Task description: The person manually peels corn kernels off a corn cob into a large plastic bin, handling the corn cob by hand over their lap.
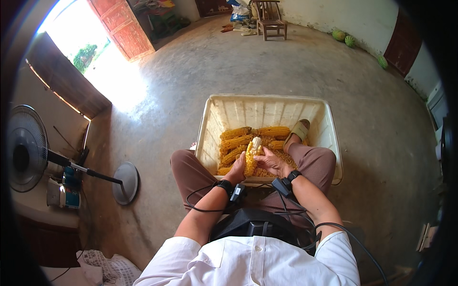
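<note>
My left hand (236, 169) grips the lower part of a yellow corn cob (252, 161), which points away from me. Its far end is bare and whitish, stripped of kernels, while the near part still carries them. The fingers of my right hand (273, 162) press against the cob's right side. Both hands are over the near side of a large off-white plastic bin (250, 106). Inside it lie several whole dried corn cobs (236, 142) on a bed of loose kernels (284, 157). My hands hide part of the kernels.
My right foot in a sandal (300, 130) rests inside the bin. A pedestal fan (126, 184) stands at left, near an open wooden door (120, 26). A wooden chair (271, 24) and watermelons (350, 41) sit along the far wall. Cables (354, 246) run from wrist devices.
</note>
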`<state>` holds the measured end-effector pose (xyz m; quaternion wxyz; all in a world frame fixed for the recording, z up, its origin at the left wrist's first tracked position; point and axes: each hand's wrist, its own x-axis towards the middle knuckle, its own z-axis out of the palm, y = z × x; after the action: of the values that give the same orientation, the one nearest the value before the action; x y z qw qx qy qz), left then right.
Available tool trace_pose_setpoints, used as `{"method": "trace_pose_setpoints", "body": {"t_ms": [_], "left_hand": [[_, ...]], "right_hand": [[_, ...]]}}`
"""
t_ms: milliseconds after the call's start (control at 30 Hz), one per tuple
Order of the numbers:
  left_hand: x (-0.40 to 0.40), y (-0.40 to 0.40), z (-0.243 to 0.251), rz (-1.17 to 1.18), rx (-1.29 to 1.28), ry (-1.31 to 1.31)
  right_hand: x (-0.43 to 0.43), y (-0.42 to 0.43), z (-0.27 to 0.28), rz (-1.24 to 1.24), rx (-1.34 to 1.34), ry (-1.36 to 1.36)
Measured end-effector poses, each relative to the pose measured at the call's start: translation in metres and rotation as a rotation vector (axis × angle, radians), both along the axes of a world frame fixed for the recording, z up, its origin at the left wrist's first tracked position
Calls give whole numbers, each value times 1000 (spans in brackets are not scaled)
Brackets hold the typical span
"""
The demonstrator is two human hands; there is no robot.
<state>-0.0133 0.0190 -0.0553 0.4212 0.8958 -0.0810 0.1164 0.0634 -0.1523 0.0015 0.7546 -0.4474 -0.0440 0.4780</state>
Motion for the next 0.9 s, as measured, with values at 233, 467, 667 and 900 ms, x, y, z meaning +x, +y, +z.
{"method": "trace_pose_setpoints", "body": {"t_ms": [233,467,667,900], "left_hand": [[12,-39,16,352,-674,589],[12,11,-65,132,-519,287],[2,7,-26,-71,-2,-16],[3,-15,-11,78,-20,196]], "right_hand": [[-5,0,-32,-207,-183,-56],[0,15,-16,-70,129,190],[-1,4,-13,-36,46,16],[-3,-1,-19,-94,-85,-108]]}}
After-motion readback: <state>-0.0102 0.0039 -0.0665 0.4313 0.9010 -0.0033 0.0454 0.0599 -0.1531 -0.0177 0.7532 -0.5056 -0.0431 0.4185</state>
